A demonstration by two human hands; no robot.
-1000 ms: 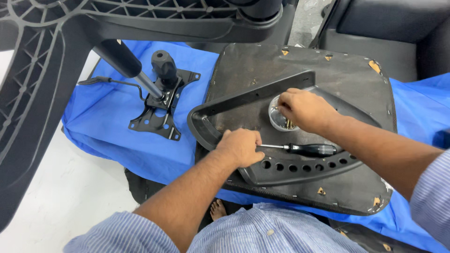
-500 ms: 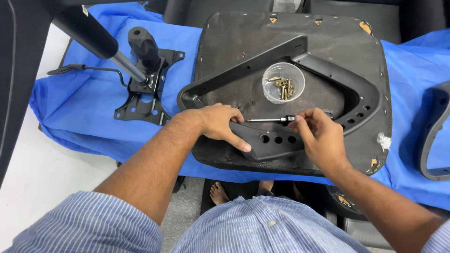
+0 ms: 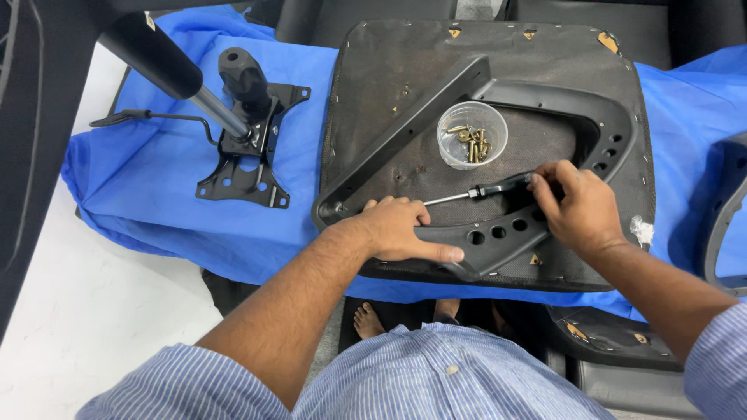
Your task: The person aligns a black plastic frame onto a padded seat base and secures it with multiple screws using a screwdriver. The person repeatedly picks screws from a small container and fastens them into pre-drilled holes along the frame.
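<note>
Our right hand (image 3: 580,210) has its grip closed around the black handle of a screwdriver (image 3: 486,190), whose metal shaft points left across the underside of the seat pan (image 3: 389,85). Our left hand (image 3: 401,229) grasps nothing: it lies flat, palm down, pressing on the lower bar of the black armrest bracket (image 3: 498,233), with the index finger stretched along that bar toward a row of round holes. The screwdriver tip ends just beside the left hand's knuckles.

The bracket frames a rough triangle on the upturned seat pan, and inside it stands a small clear plastic cup (image 3: 471,134) holding brass-coloured screws. The cup sits just above the screwdriver, apart from both hands.

The seat pan rests on a blue cloth (image 3: 156,202) spread over the tabletop. To the left on the cloth lies a black chair tilt mechanism (image 3: 249,148) with a gas-lift cylinder (image 3: 159,58) leaning out of it. We see a grey curved part (image 3: 727,218) at the right edge.
</note>
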